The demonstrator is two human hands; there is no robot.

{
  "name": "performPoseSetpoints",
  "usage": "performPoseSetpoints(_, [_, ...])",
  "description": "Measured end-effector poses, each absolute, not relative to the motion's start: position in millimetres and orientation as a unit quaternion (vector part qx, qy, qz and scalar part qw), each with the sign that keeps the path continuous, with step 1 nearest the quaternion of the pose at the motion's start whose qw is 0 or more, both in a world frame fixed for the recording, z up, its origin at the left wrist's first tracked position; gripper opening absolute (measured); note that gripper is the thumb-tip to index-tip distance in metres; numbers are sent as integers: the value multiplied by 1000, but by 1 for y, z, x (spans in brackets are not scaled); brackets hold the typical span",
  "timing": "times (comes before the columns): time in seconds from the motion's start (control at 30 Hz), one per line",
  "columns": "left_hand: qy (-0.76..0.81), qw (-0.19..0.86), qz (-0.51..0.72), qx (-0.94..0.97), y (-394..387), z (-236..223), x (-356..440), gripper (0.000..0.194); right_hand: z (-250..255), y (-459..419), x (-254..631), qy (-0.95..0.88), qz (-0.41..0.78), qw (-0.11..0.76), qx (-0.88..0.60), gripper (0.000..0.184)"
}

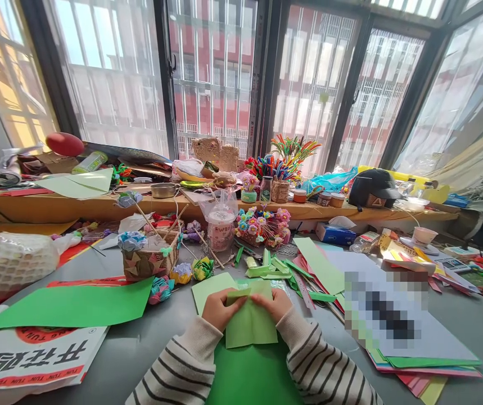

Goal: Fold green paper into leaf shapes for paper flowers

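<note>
Both hands meet over a light green paper square (251, 325) lying on a darker green sheet (253, 377) at the table's near edge. My left hand (220, 307) pinches the paper's upper left part, fingers curled. My right hand (273, 304) pinches the upper right part in the same way, and a folded flap rises between the two hands. Both sleeves are striped. A second pale green sheet (207, 289) lies just behind the left hand.
A large green sheet (72, 306) lies left. A stack of coloured papers (397, 337) lies right. Behind stand a paper basket (150, 260), folded paper flowers (262, 224), green paper strips (266, 269), a plastic cup (221, 228) and a tissue box (334, 233).
</note>
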State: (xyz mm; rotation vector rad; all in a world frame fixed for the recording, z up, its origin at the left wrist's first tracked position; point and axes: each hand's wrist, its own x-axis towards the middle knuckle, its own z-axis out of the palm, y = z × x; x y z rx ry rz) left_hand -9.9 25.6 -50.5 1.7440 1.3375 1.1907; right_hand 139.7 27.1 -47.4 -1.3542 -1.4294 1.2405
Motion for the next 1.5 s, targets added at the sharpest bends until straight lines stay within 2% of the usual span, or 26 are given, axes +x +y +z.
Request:
performPoseSetpoints(0.37, [526,421,428,602,22,-45,-8,36,-46,27,139,-539,500,400,-547,26])
performPoseSetpoints(0.63, [522,370,439,631,21,-45,-8,33,-51,29,139,-531,521,409,-529,25])
performPoseSetpoints(0.97, [521,389,433,624,23,-47,-8,37,-60,33,142,-539,519,417,-517,29])
performPoseSetpoints(1.23, [526,314,440,657,20,-44,-7,32,-61,34,141,-537,525,414,-515,29])
performPoseSetpoints(1.5, [537,383,439,610,24,-47,-8,37,-59,32,141,-539,513,406,-531,29])
